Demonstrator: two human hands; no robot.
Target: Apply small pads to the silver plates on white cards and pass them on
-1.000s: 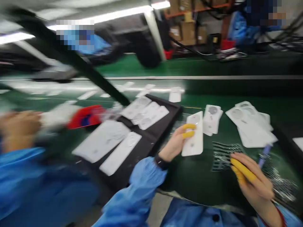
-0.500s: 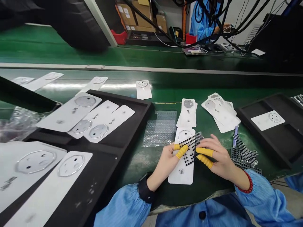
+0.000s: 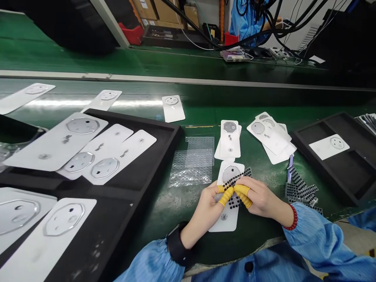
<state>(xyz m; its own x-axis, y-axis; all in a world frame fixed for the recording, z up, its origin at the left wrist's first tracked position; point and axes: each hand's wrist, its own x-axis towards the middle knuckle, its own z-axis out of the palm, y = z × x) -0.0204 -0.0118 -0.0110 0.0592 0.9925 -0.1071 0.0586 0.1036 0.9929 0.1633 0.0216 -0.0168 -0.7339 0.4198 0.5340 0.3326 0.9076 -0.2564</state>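
Observation:
A white plate (image 3: 227, 217) with a round silver disc lies on the green bench in front of me. Across it lies a clear sheet of black dots (image 3: 236, 181). My left hand (image 3: 210, 205) and my right hand (image 3: 257, 197), both with yellow finger cots, meet over the plate and pinch the dotted sheet between fingertips. A blue sleeve and a red bead bracelet show on my right wrist, a black band on my left.
A black foam tray (image 3: 152, 156) with several white plates sits left. Bubble-wrap sheets (image 3: 194, 166) lie beside my hands. More white plates (image 3: 272, 137) are stacked beyond, dotted sheets (image 3: 301, 188) to the right, another black tray (image 3: 352, 172) far right. A person in blue works at the back.
The view has swung from a blurred leftward look to the bench. My right hand came in from the right, and both hands closed together on the dotted sheet over the plate.

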